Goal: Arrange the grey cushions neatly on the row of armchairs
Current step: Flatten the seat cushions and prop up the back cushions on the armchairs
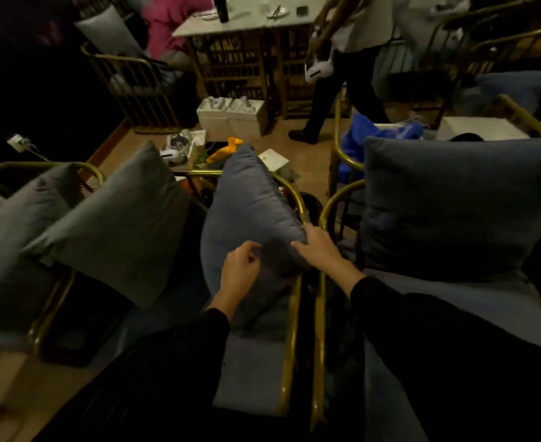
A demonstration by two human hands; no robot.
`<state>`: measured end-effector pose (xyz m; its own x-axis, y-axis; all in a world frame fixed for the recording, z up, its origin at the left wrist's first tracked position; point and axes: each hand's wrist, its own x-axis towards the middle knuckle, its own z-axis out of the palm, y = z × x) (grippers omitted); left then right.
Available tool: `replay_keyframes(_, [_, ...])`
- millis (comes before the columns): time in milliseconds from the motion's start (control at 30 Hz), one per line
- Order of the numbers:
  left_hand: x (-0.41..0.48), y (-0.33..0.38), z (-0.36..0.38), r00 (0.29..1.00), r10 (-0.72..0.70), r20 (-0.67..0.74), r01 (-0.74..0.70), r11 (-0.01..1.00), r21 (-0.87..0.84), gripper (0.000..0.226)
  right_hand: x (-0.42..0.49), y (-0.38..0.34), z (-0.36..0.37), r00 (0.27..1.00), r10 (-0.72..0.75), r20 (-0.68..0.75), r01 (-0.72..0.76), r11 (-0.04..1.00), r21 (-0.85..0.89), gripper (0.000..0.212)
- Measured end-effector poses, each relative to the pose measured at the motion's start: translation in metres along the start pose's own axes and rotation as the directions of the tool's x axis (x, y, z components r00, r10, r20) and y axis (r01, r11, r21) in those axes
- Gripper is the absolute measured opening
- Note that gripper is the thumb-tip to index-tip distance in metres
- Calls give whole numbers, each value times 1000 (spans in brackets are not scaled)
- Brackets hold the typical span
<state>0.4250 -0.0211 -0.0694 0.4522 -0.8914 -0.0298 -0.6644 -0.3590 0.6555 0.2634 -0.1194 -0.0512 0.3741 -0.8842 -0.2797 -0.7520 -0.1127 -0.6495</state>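
Note:
A grey-blue cushion (250,212) stands upright on the middle armchair (294,282), leaning against its brass right arm. My left hand (240,269) rests on its lower front face with the fingers curled. My right hand (318,247) lies flat on the cushion's lower right corner, by the brass rail. A second grey cushion (119,224) leans at the left of the same seat. Another cushion (11,231) stands on the chair further left. A large grey cushion (454,205) stands against the back of the right armchair (323,215).
Behind the chairs the floor holds white boxes (231,116), a white headset (173,153), an orange bag (227,148) and papers. A person (345,74) walks past a white table (250,17). A blue bag (377,138) lies behind the right chair.

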Motion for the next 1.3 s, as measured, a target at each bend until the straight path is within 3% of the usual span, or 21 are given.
replay_keyframes(233, [37, -85, -69, 954, -262, 145, 267, 964, -14, 35, 34, -67, 37, 988, 153, 34, -145, 975, -166, 73])
replay_keyframes(467, [68, -133, -53, 875, -448, 185, 470, 877, -99, 43, 81, -87, 66, 986, 169, -7, -161, 923, -351, 121])
replay_keyframes(633, [88, -175, -36, 787, -551, 276, 605, 777, -175, 58, 98, -81, 96, 979, 183, -91, -204, 906, -371, 135])
replay_keyframes(800, [111, -214, -7, 671, -651, 356, 739, 544, -398, 77, 114, -74, 110, 968, 204, -148, -246, 893, -378, 133])
replay_keyframes(900, [127, -230, 6, 569, -656, 496, 793, 277, -543, 98, 121, -72, 118, 966, 183, -183, -242, 891, -384, 129])
replay_keyframes(1000, [138, -257, 21, 485, -581, 653, 838, 95, -538, 125, 125, -71, 125, 960, 180, -215, -252, 890, -380, 125])
replay_keyframes(1133, [154, -296, 47, 486, -504, 714, 841, 47, -539, 110, 128, -69, 129, 951, 174, -254, -260, 896, -360, 118])
replay_keyframes(1233, [156, -280, 29, 529, -489, 693, 808, 42, -588, 91, 126, -76, 129, 940, 201, -276, -290, 897, -334, 109])
replay_keyframes(1300, [150, -260, 12, 535, -551, 640, 792, 64, -607, 83, 120, -84, 132, 931, 180, -319, -284, 904, -319, 95])
